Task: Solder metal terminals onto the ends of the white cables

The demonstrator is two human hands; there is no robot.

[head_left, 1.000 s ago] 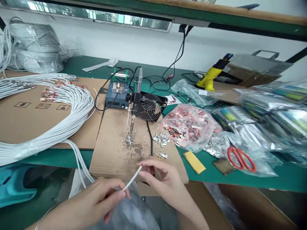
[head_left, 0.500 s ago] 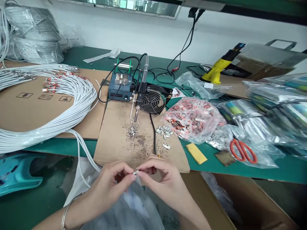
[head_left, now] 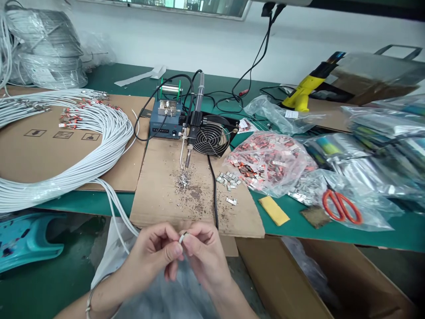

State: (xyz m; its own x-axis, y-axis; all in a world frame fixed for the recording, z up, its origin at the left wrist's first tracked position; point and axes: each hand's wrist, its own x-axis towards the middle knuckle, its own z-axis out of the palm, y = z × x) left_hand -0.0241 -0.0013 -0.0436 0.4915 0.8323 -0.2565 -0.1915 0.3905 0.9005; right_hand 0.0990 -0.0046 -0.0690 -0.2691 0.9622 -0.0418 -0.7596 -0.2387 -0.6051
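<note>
In front of the bench edge, my left hand (head_left: 154, 250) and my right hand (head_left: 204, 254) meet at the fingertips. Both are closed in a pinch around a small whitish piece (head_left: 181, 238). Fingers cover most of it, so its exact kind is hidden. On the cardboard sheet (head_left: 159, 208) beyond my hands lies a loose metal connector (head_left: 231, 201). A small pile of similar connectors (head_left: 228, 179) is behind it. A soldering iron (head_left: 195, 119) stands tip down in a holder, over scattered solder bits (head_left: 182, 180).
A blue soldering station (head_left: 164, 125) and a fan (head_left: 212, 136) stand behind. A bundle of grey cables (head_left: 109, 146) curves at left. On the right are a bag of orange-and-silver parts (head_left: 268, 159), a yellow sponge (head_left: 274, 211) and red-handled scissors (head_left: 341, 208). An open carton (head_left: 282, 279) sits below.
My right hand has shifted left and turned more upright, closer against my left hand. The pinched piece has moved slightly left and tilted steeper. The camera view has shifted a little.
</note>
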